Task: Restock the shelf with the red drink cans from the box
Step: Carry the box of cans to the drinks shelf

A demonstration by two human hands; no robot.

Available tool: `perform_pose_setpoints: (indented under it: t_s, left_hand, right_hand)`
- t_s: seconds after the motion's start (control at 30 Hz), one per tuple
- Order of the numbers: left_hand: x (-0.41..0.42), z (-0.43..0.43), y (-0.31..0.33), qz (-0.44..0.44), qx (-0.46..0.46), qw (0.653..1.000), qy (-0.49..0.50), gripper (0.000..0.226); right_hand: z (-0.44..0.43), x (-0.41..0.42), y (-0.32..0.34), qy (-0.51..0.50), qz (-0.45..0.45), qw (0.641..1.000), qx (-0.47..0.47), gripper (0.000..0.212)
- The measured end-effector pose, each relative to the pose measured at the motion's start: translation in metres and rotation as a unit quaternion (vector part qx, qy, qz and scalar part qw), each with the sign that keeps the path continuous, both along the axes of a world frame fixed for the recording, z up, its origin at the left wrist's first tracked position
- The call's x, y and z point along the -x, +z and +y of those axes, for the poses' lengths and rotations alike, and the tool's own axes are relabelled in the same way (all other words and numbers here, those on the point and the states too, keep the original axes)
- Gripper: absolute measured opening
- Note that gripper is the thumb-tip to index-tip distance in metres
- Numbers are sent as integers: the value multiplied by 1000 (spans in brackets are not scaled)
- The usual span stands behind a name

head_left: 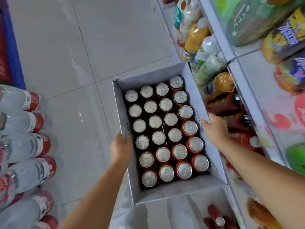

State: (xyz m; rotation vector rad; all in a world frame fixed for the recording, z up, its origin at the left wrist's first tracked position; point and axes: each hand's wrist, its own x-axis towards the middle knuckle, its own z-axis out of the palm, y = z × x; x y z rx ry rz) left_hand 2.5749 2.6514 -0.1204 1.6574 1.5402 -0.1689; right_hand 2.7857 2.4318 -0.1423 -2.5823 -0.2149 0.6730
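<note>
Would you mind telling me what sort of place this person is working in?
Most likely a small shop or supermarket aisle: shelves stocked with bottled drinks, shrink-wrapped bottle packs on the tiled floor, and an open box of red cans.

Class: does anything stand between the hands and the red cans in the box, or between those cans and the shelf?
Nothing covers the cans; the box is open on top. The left hand and right hand grip its walls. Its raised right flap stands between cans and shelf.
</note>
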Motion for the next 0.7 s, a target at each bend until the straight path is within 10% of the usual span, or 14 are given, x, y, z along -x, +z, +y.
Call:
perform_pose_setpoints:
  t_s: [0.7]
  left_hand:
    - [-95,14,-313,-14,-23,1000,9,18]
  right_hand:
    - [28,-79,-309,-86,13,996,4,24]
